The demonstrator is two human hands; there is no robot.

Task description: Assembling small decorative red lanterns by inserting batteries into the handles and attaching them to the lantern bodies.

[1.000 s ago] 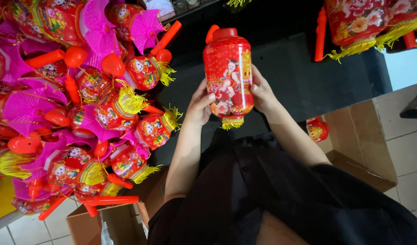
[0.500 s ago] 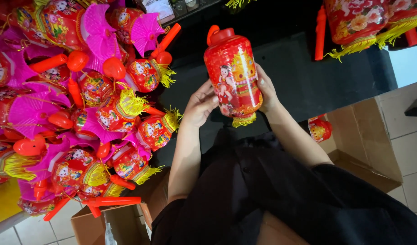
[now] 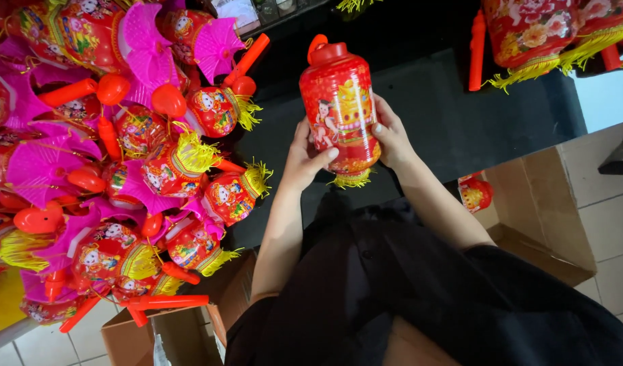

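I hold a red barrel-shaped lantern [image 3: 340, 108] upright between both hands over a dark table [image 3: 433, 115]. It has a red cap with a loop on top, a printed child figure on its side and a yellow fringe at the bottom. My left hand [image 3: 305, 157] cups its lower left side with the thumb across the front. My right hand [image 3: 391, 135] presses its right side.
A big heap of red and pink lanterns with yellow tassels and orange handles [image 3: 115, 169] fills the left. More red lanterns [image 3: 535, 34] lie at the top right. Open cardboard boxes stand below left [image 3: 162, 332] and right [image 3: 549, 217], one holding a small lantern [image 3: 474, 193].
The lantern has turned and straightened in my hands, from tilted to more upright, and a different printed side faces me. Both hands shifted slightly with it.
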